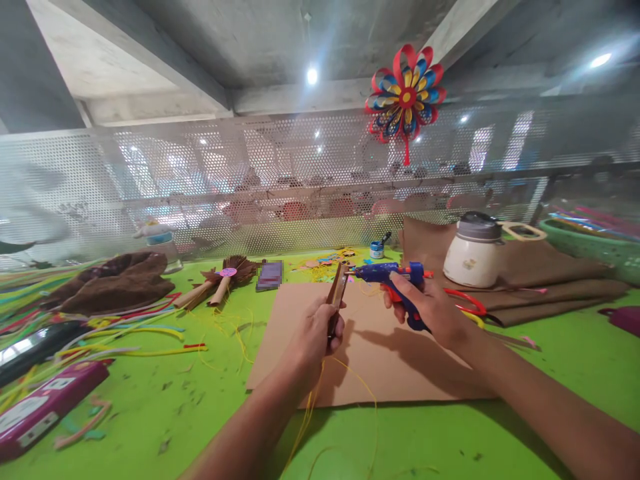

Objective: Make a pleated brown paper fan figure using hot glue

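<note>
On the green table, cardboard lies flat, presumably against drips. My right hand grips the glue gun, nozzle beside the brown strip; my left hand clasps that above the cardboard, likely for steadiness.

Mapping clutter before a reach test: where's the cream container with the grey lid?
Head view, right side: the cream container stands by the brown sheets, left of the green plastic basket.

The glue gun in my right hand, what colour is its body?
The glue gun is dark blue, in the head view.
</note>
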Available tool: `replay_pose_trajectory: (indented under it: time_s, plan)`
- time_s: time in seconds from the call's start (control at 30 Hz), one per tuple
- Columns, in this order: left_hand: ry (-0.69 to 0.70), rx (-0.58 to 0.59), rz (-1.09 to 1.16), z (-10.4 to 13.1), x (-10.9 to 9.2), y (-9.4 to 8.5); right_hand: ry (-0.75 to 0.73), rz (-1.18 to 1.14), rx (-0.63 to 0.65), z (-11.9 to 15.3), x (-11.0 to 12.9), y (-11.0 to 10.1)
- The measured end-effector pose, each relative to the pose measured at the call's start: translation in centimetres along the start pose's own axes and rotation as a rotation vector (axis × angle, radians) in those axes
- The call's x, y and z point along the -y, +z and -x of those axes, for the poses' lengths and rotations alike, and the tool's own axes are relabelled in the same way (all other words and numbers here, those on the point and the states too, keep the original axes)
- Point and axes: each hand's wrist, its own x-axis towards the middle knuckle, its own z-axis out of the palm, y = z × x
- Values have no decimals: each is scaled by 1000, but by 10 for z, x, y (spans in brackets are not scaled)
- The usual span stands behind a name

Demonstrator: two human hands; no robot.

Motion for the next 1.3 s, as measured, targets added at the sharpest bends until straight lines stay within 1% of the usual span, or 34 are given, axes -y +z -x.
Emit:
replay_pose_trajectory:
  time_s: [0.17,0.23,0.37,0.5,0.73,0.9,1.07,1.17,1.3]
  plan:
    - [18,-10,-15,1,-2,-1,38,36,101,5,5,3]
    - [12,-18,-25,1,-3,0,48,58,114,6,6,3]
    - [-11,-2,-14,1,-3,0,55,38,74,4,5,2]
    - [21,22,-23,0,-1,0,32,15,18,0,2,-2]
    - [18,48,-18,2,-4,1,4,-40,-8,-4,-1,-6]
    - [15,54,-15,2,-3,1,-17,-18,-62,-6,-1,-8]
    - [30,50,-15,1,-1,-1,-18,18,-117,-11,-6,-13]
    - [33,36,-16,0,0,-2,-17,148,-146,-13,-13,-14]
    - [39,-3,-27,-5,2,-5,-61,492,-166,-13,-29,-8]
